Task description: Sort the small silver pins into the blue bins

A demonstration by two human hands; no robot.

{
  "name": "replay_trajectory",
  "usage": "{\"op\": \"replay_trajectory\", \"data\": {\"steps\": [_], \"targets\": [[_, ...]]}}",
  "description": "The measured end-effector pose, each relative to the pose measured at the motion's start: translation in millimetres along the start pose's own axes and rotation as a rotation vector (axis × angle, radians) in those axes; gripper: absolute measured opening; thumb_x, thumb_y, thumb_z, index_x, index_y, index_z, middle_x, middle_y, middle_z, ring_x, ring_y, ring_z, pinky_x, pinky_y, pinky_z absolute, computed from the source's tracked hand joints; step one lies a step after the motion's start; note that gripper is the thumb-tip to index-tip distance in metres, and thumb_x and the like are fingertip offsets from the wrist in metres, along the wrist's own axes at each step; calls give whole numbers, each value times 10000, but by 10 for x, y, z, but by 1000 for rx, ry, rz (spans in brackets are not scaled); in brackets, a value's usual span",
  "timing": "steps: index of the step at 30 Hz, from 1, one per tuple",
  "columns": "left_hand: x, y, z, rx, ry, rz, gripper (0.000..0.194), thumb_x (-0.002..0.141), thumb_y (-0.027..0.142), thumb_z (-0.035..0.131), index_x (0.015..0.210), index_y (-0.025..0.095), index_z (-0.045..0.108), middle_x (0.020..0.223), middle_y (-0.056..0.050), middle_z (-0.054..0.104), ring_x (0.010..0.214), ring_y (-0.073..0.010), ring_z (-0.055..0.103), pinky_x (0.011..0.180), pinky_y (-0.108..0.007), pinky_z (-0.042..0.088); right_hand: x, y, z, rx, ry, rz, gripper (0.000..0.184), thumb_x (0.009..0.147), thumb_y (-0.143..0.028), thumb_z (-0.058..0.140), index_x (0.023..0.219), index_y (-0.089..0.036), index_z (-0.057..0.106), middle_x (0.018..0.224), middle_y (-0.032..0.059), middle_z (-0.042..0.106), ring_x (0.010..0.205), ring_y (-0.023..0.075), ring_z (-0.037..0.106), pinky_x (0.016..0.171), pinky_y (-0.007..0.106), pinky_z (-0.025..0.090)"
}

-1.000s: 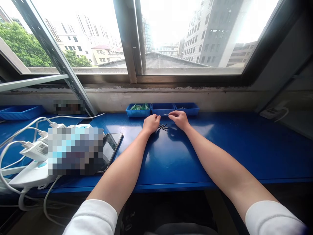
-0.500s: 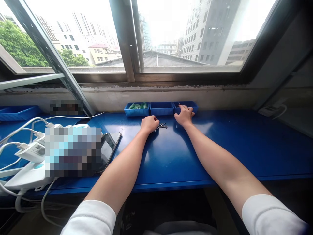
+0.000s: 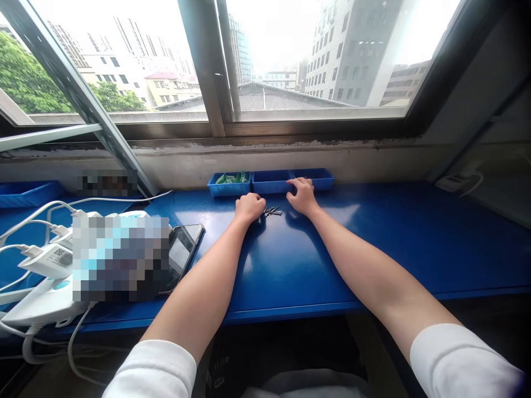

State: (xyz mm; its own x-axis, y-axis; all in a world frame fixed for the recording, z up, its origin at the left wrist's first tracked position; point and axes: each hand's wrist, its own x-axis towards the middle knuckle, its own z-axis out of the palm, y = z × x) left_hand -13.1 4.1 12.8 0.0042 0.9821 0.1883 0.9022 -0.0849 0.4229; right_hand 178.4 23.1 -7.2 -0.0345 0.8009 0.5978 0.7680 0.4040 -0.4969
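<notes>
My left hand (image 3: pixel 250 208) rests on the blue worktop, its fingers curled and pressed together; whatever is in them is hidden. Beside its fingertips lies a small pile of thin dark metal pieces, like screws or pins (image 3: pixel 274 211). My right hand (image 3: pixel 303 197) hovers just in front of the right-hand blue bin (image 3: pixel 322 179), thumb and index finger apart, with nothing visible between them. To its left is the middle blue bin (image 3: pixel 269 186). The left-hand blue bin (image 3: pixel 229 189) holds green-and-clear crumpled packets (image 3: pixel 232 178).
At left on the worktop (image 3: pixel 286 276) lie a phone (image 3: pixel 188 243), a blurred-out object (image 3: pixel 120 257) and a white power strip (image 3: pixel 37 307) with chargers and cables. A metal shelf post (image 3: pixel 120 143) slants behind them. Another blue tray (image 3: pixel 33 190) stands far left, below the window.
My right hand has drawn back from over the right bin, toward me and slightly left. A small light piece seen above its fingertips no longer shows. My left hand stays by the pile.
</notes>
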Motion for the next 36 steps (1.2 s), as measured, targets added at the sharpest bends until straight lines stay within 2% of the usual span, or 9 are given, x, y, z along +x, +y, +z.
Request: {"op": "replay_trajectory", "data": {"steps": [2, 4, 7, 10, 15, 19, 25, 32, 36], "targets": [[-1, -11, -29, -33, -16, -28, 266, 734, 293, 478, 771, 201, 725, 876, -89, 725, 926, -268, 633, 801, -307, 448, -29, -76, -20, 87, -133, -118, 267, 720, -202, 556, 948, -191, 693, 952, 74, 660, 970, 249, 517, 904, 411, 420], [-4, -22, -53, -64, -24, -44, 264, 721, 309, 495, 766, 199, 731, 859, -82, 726, 903, -256, 634, 772, -291, 454, -57, -136, -23, 138, -271, -200, 200, 723, -235, 590, 884, -195, 702, 865, 51, 665, 903, 218, 535, 864, 368, 439], [-5, -35, -61, -97, -17, -45, 260, 694, 315, 512, 768, 206, 737, 836, -75, 725, 870, -247, 640, 729, -277, 462, -85, -191, -1, 141, -390, -238, 216, 704, -274, 648, 898, -195, 705, 853, 42, 661, 897, 207, 531, 853, 358, 433], [3, -48, -42, -113, -11, -21, 242, 666, 310, 531, 751, 220, 739, 819, -66, 725, 859, -245, 645, 713, -269, 470, -95, -206, 30, 107, -430, -259, 280, 685, -255, 670, 957, -200, 706, 892, 46, 655, 923, 213, 522, 880, 379, 414], [4, -58, -25, -122, -54, 29, 208, 655, 344, 570, 717, 254, 747, 780, -42, 724, 864, -248, 648, 717, -275, 483, -107, -180, 61, 87, -452, -287, 294, 722, -234, 643, 1005, -252, 723, 1001, 49, 650, 976, 228, 502, 914, 406, 402], [-2, -54, -35, -117, -88, 11, 200, 632, 380, 623, 724, 258, 752, 784, -40, 724, 868, -251, 648, 738, -282, 487, -111, -176, 66, 120, -446, -280, 208, 749, -229, 636, 920, -248, 754, 967, 43, 672, 974, 223, 507, 904, 383, 424], [-7, -38, -53, -90, -115, 8, 181, 621, 364, 649, 727, 257, 750, 798, -40, 725, 872, -265, 647, 763, -310, 486, -97, -183, 72, 139, -440, -277, 172, 767, -220, 650, 895, -240, 763, 939, 43, 690, 951, 209, 534, 880, 353, 453], [14, -61, 6, -16, -121, 52, 176, 729, 327, 597, 802, 235, 728, 901, -66, 727, 940, -271, 634, 850, -349, 451, -97, -160, 101, 137, -431, -306, 171, 778, -218, 640, 901, -243, 757, 955, 51, 688, 971, 216, 546, 888, 374, 459], [18, -69, 67, 13, -62, 129, 181, 823, 284, 513, 833, 224, 684, 942, -65, 714, 978, -270, 621, 911, -396, 405, -106, -149, 107, 150, -323, -328, 247, 743, -229, 659, 980, -220, 728, 981, 57, 681, 968, 224, 546, 896, 387, 459]]}}
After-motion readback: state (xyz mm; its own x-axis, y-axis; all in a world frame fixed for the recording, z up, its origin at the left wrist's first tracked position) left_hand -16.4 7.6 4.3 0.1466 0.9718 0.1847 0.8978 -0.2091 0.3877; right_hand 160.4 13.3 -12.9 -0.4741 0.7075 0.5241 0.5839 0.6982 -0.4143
